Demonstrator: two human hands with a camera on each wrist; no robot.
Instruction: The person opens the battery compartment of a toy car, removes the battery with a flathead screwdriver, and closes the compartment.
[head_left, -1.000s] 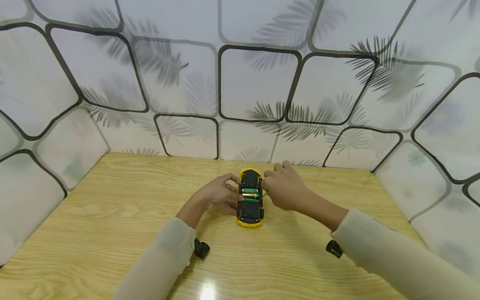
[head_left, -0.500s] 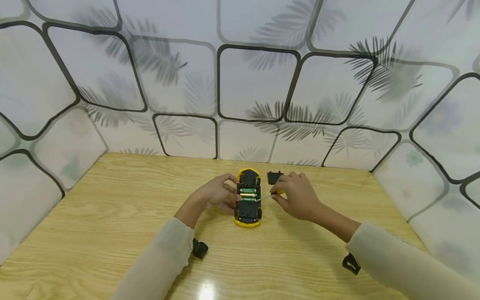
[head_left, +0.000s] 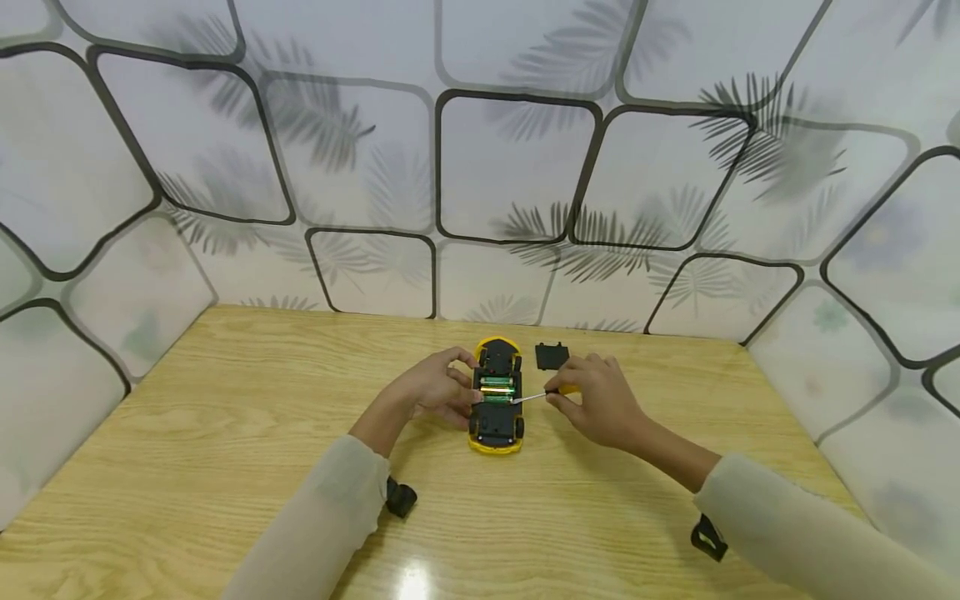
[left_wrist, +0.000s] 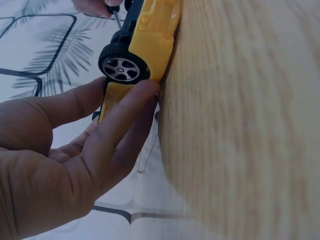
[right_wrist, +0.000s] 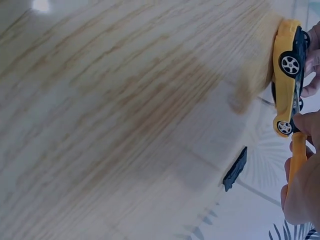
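One upturned toy car (head_left: 496, 424) lies near the bench's (head_left: 285, 433) back edge, lengthwise towards it, baring three batteries (head_left: 497, 390); left hand (head_left: 437, 388) grips the car, right hand (head_left: 604, 403) one leftward-pointing screwdriver (right_wrist: 298, 150); beyond, one black cover (head_left: 552, 357).

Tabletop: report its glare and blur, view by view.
Head: white glare on the tabletop near the picture's bottom edge; left wrist: its grain looks blurred, while the toy car looks sharper; right wrist: a bright spot at top left.

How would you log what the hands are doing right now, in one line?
left hand: holds upside-down toy car | right hand: grips screwdriver, tip by batteries | black cover: off, lying on table
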